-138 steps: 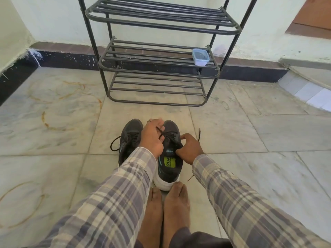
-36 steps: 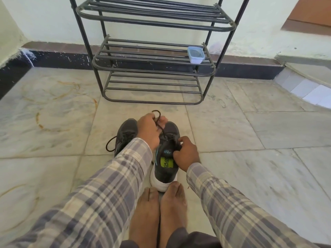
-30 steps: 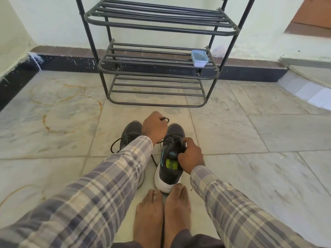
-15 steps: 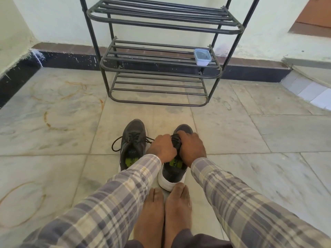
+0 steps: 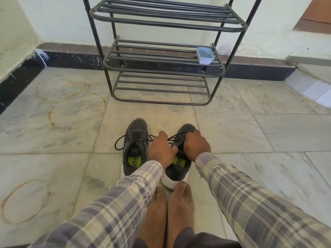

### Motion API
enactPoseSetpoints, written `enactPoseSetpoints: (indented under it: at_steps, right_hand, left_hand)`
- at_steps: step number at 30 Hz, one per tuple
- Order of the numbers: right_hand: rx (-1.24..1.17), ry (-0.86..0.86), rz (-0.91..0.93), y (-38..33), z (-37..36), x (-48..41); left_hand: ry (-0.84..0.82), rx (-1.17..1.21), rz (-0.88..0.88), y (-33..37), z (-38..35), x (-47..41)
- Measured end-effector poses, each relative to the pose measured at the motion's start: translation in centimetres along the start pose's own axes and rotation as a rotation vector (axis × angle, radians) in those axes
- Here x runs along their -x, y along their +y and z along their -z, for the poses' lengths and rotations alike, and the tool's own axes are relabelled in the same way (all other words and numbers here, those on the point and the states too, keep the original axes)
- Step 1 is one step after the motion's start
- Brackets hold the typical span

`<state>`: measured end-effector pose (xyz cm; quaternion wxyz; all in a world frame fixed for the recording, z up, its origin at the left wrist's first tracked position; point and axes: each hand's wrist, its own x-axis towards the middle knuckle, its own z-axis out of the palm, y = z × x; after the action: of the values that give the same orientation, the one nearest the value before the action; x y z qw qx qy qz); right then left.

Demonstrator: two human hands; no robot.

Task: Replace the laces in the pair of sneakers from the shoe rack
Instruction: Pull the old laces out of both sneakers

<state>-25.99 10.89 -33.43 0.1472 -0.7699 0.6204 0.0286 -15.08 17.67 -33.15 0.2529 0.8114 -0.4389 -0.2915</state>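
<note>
- Working at the right sneaker (image 5: 180,162), set on the floor (image 5: 250,136) just beyond the bare feet (image 5: 180,208), toe toward the far shoe rack (image 5: 166,24).
- Gripping its laced front with the right hand (image 5: 196,144), fingers curled over the upper.
- Pinching, by the look of it, the black lace (image 5: 176,136) with the left hand (image 5: 160,151), thumb and curled fingers closed near the tongue; exact hold hard to tell.
- Leaving the left sneaker (image 5: 136,138) just beside on the left, laced in black, with a loose loop trailing out to the left.
- Judging the fetching done: both sneakers off the rack, with a small plastic box (image 5: 205,55) on the middle shelf at its right end.
- Judging the swap barely begun: black laces threaded in both sneakers, no spare laces in sight, so unlacing, rethreading and tying left for both.
</note>
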Motion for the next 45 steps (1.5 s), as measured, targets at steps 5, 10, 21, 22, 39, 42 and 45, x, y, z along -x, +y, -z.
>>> enactPoseSetpoints:
  at_steps: [5,10,21,22,39,42,45]
  right_hand:
    - [-0.157,-0.115,0.049,0.2,1.5,-1.2]
    - [-0.708,-0.154,-0.053,1.6,1.7,-1.6]
    - [-1.278,0.04,-0.182,2.7,-0.1,-1.8]
    - [-1.016,0.072,-0.076,2.7,-0.3,-1.8]
    - [-0.066,0.043,0.084,1.1,1.3,-0.9]
    - [-0.45,0.107,-0.215,2.0,2.0,-1.8]
    - [-0.977,0.043,-0.444,2.7,3.2,-2.4]
  left_hand:
    - [-0.051,-0.057,-0.022,0.0,-0.2,-0.1]
    - [-0.079,-0.102,-0.021,-0.3,-0.3,0.0]
    - [-0.095,-0.238,-0.041,0.2,-0.8,-0.2]
    - [-0.095,-0.242,-0.04,0.1,-0.8,-0.1]
    - [-0.102,-0.234,-0.035,0.4,-0.9,0.1]
    - [-0.101,-0.218,-0.02,0.2,-0.8,0.1]
    - [-0.108,-0.215,-0.014,0.3,-0.8,0.2]
